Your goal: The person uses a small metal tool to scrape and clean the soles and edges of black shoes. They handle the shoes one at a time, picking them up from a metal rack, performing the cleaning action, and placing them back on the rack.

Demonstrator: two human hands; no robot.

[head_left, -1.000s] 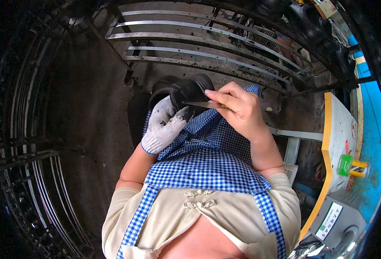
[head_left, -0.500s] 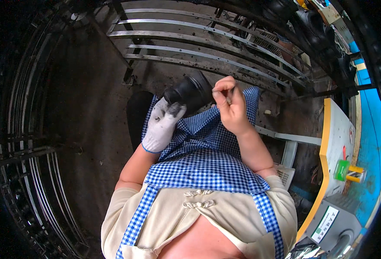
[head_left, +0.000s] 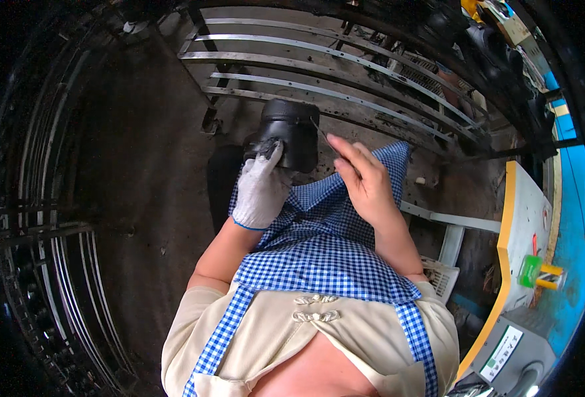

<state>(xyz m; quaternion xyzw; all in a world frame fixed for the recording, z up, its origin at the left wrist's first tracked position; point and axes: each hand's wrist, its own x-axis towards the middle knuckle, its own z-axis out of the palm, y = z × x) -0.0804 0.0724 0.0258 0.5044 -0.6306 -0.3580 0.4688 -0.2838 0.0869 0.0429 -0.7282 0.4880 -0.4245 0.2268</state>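
Note:
In my left hand (head_left: 260,192), wearing a whitish glove with dark-stained fingertips, is a glossy black shoe-like piece (head_left: 291,132). The gloved fingers are closed round its lower left side, and its wider part faces up and away from me. My bare right hand (head_left: 366,178) is just to the right of it, thumb and fingers pinched on a thin dark tool (head_left: 325,137). The tip of that tool reaches the right edge of the black piece; whether it touches cannot be made out. Below both hands lies the blue checked apron (head_left: 325,264) over my lap.
A low metal rack (head_left: 345,73) with long rails stands ahead. Another rack (head_left: 67,291), with dark items, is at the left. To the right are a yellow-edged board (head_left: 504,251), a blue surface (head_left: 570,212), a green-and-yellow container (head_left: 540,272) and a grey box (head_left: 514,347).
The black piece has turned more upright in my left hand and shifted slightly left. My right hand has opened its curl somewhat, now showing the thin tool against the piece's right side.

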